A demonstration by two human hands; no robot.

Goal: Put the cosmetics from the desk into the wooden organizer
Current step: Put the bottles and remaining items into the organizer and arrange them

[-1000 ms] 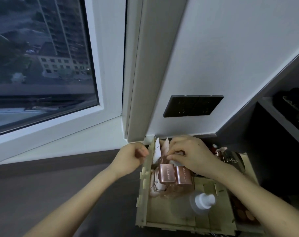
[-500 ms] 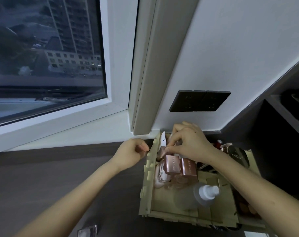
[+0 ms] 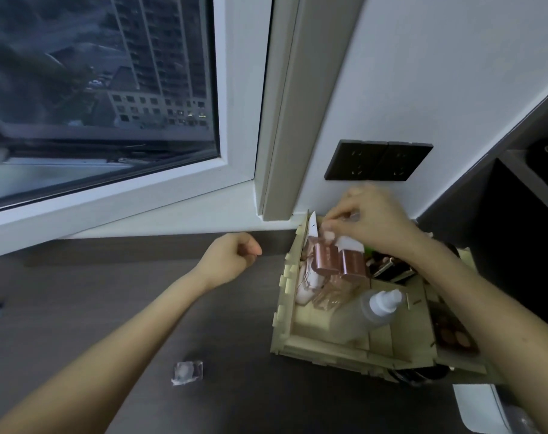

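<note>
The wooden organizer point(image 3: 284, 311) stands on the dark desk against the wall. Inside it are two rose-gold capped bottles point(image 3: 325, 261), a clear bottle with a white cap point(image 3: 383, 303), dark items point(image 3: 390, 267) and a palette point(image 3: 454, 336). My right hand point(image 3: 372, 220) is over the back-left compartment and pinches a white packet point(image 3: 349, 244) just above the rose-gold caps. Another white packet point(image 3: 312, 227) stands upright against the left wall. My left hand point(image 3: 232, 261) hovers left of the organizer, fingers curled, holding nothing. A small clear jar point(image 3: 188, 372) lies on the desk.
A black socket panel point(image 3: 379, 160) is on the wall above the organizer. The white window sill point(image 3: 160, 220) runs behind the desk. A dark shelf unit point(image 3: 523, 214) stands at the right. A white object point(image 3: 482, 408) sits at the front right edge.
My left hand has let go of the organizer's left wall and pulled away to the left. My right hand stays over the back-left compartment with the white packet. The camera has tilted down.
</note>
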